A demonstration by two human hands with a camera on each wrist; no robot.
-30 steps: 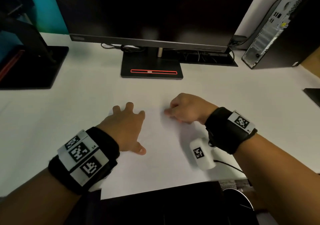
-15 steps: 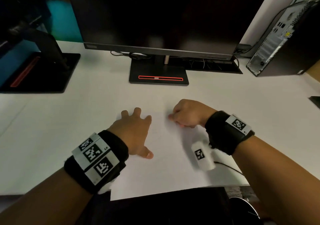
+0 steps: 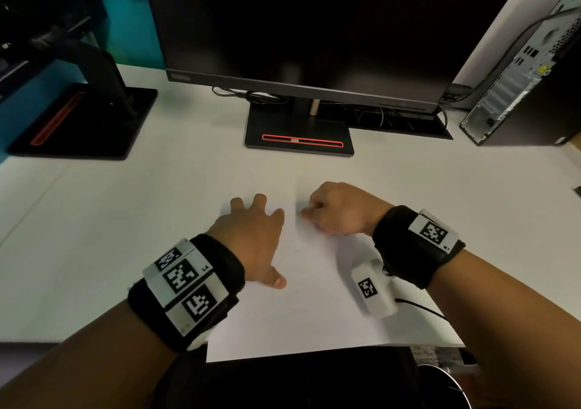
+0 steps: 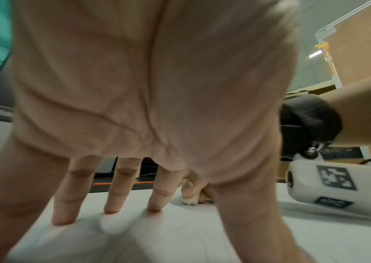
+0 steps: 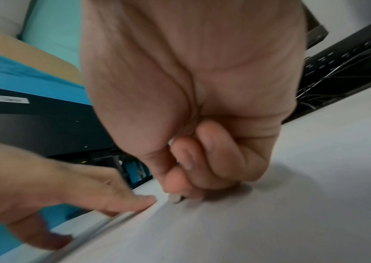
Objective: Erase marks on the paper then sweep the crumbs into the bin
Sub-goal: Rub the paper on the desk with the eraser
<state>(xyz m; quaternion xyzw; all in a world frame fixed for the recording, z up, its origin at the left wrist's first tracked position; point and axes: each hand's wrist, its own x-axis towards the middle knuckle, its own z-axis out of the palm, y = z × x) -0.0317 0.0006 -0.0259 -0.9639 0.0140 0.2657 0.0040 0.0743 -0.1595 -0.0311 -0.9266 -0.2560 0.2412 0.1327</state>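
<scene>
Both forearms are showing bare, with no sleeves. The left wrist is wearing a wide black band (image 3: pixel 201 286) carrying a white plate (image 3: pixel 185 286) printed with three black square-code markers and a small "L4" label. The right wrist is wearing a matching black band (image 3: pixel 415 251) bearing one white tag (image 3: pixel 434 231) with a single coded marker. A white rounded camera pod (image 3: pixel 374 292) is hanging beneath the right band on a screwed pivot (image 4: pixel 310 152), displaying another coded square and a dark round lens (image 4: pixel 290 179). A thin black cable (image 3: pixel 421 308) is trailing from the pod.
</scene>
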